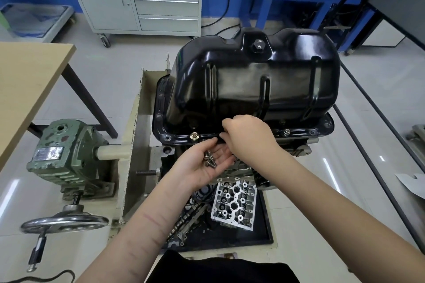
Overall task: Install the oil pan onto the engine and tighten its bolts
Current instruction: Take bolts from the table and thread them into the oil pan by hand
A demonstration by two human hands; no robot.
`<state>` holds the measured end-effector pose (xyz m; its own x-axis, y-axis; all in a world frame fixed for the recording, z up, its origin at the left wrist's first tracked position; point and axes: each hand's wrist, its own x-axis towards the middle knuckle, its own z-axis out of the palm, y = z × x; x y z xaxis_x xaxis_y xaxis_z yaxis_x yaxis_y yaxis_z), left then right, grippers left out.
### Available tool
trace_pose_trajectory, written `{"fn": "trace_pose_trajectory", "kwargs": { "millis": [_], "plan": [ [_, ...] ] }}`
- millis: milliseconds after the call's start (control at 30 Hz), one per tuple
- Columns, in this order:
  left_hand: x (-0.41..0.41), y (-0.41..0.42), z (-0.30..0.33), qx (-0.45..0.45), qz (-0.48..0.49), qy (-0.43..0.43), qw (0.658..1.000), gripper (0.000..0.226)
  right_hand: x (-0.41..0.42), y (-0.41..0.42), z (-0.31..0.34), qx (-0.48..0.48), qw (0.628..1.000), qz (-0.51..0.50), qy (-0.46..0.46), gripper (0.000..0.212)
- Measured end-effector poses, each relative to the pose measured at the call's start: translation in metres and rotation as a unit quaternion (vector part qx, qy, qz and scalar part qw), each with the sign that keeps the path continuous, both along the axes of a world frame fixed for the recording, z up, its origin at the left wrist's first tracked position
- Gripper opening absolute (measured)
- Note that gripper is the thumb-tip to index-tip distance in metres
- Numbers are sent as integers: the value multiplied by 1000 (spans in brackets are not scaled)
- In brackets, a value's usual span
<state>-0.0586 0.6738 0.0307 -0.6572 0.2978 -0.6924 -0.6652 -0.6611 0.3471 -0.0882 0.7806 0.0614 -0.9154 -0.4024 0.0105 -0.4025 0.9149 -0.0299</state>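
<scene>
Upside down, the black oil pan [253,80] sits on the engine [296,145], its flange flat along the block's edge. One bolt [194,136] stands in the near flange to the left, another [286,132] to the right. The right hand [248,135] is at the flange between them, fingers curled down at the rim; whether they pinch a bolt is hidden. The left hand [207,163] lies palm up just below, fingers relaxed, cradling loose bolts [209,160]. Below the hands a cylinder head [234,204] lies in a black tray [264,234]. A green gearbox [66,156] with a handwheel [64,221] stands to the left.
</scene>
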Motion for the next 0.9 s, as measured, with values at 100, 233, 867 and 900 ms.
{"fn": "trace_pose_trajectory", "kwargs": {
  "millis": [100,233,867,900],
  "plan": [
    [-1,1,-1,-3,-1,0,1000,29,0,-1,-2,-24,1000,-9,-16,22],
    [0,-1,-2,2,-6,6,1000,28,2,3,-2,-38,999,-3,-9,22],
    [1,-1,-1,16,6,2,1000,31,-1,9,-4,-33,999,2,3,24],
    [1,-1,-1,14,7,3,1000,32,-1,9,-4,-40,999,1,0,25]
  ]
}}
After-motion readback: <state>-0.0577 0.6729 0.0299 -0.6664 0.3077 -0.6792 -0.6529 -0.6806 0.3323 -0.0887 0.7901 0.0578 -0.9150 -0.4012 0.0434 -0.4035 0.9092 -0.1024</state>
